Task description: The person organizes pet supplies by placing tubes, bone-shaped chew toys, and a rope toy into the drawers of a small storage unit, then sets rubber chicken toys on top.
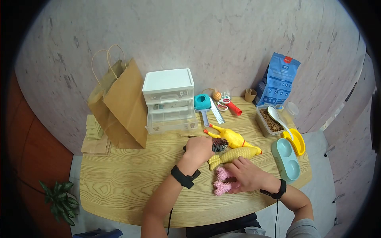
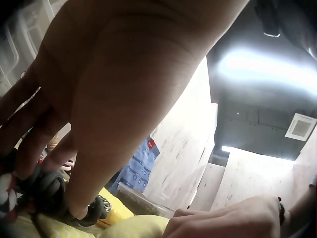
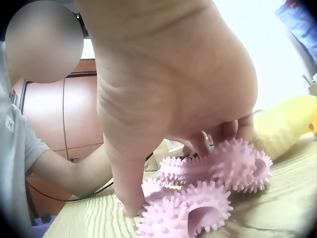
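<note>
Toward the back edge of the wooden tabletop (image 1: 119,178) stand a brown paper bag (image 1: 119,107), a white plastic drawer unit (image 1: 169,101), a teal scoop (image 1: 202,104) and a blue pouch (image 1: 279,79); a tub of brown pellets (image 1: 270,123) and a pale green double bowl (image 1: 286,158) sit by the right edge. The left hand (image 1: 198,148) curls its fingers round a dark rope toy (image 1: 219,144), mostly hidden beneath it, beside a smooth yellow rubber chicken (image 1: 232,139). The right hand (image 1: 248,174) grips a pink spiky rubber toy (image 3: 218,173) (knobbly, ring-shaped lobes) near the front edge, thumb tip on the wood, just next to a ridged yellow corn toy (image 1: 234,154)
</note>
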A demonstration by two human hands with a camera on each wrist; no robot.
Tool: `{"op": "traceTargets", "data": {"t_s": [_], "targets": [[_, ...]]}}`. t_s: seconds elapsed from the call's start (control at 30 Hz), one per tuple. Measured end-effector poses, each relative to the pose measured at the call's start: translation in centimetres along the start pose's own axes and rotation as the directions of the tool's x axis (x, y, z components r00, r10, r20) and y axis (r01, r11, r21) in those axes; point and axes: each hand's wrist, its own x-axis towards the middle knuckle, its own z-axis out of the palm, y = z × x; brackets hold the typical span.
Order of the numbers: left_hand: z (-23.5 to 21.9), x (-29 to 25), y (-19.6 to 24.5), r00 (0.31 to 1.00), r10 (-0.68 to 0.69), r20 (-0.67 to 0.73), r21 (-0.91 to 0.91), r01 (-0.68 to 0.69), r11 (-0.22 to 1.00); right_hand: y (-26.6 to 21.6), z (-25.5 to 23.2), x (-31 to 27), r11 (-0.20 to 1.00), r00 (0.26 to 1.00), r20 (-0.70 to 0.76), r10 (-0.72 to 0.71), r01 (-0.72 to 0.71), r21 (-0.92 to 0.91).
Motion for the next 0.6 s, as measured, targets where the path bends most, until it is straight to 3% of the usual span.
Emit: {"op": "traceTargets", "data": {"t_s": [0.07,0.2,0.27,0.37,0.4,0.47,0.53,0.6], "targets": [[0.0,0.0,-0.1,1.000,-0.002,0.008,-0.005,0.002,1.000,-0.4,-0.1,0.4,0.998,0.990,0.137,0.016,-0.009,-0.054],[-0.1,-0.2,-0.4,0.999,0.002,0.034,-0.015,-0.001,1.000,-1.3,-0.1,1.1,0.991,0.964,0.263,0.039,-0.004,-0.130],[-0.5,-0.4,-0.5,0.999,0.011,0.037,-0.038,-0.009,0.999,-1.0,0.3,1.5,0.993,0.928,0.368,0.056,-0.015,-0.114],[-1.9,-1.2,-1.7,0.999,0.022,0.024,-0.103,-0.019,0.995,0.0,-0.5,2.2,1.000,0.916,0.400,-0.009,0.019,-0.020],[-2.7,-1.7,-2.3,0.999,0.030,0.010,-0.147,-0.028,0.989,0.0,-1.2,2.8,0.999,0.916,0.402,-0.017,0.028,-0.020],[-4.8,-3.2,-3.8,0.999,-0.034,-0.004,-0.157,0.033,0.987,-0.3,-4.1,4.4,0.986,0.922,0.380,0.077,-0.128,0.110],[-7.1,-5.0,-5.4,0.985,-0.173,-0.025,-0.182,0.165,0.969,-0.3,-6.0,6.5,0.926,0.964,0.214,0.155,-0.217,0.308],[-8.0,-6.2,-7.7,0.966,-0.257,-0.033,-0.196,0.246,0.949,1.2,-6.9,9.5,0.886,0.986,0.070,0.150,-0.165,0.434]]}}
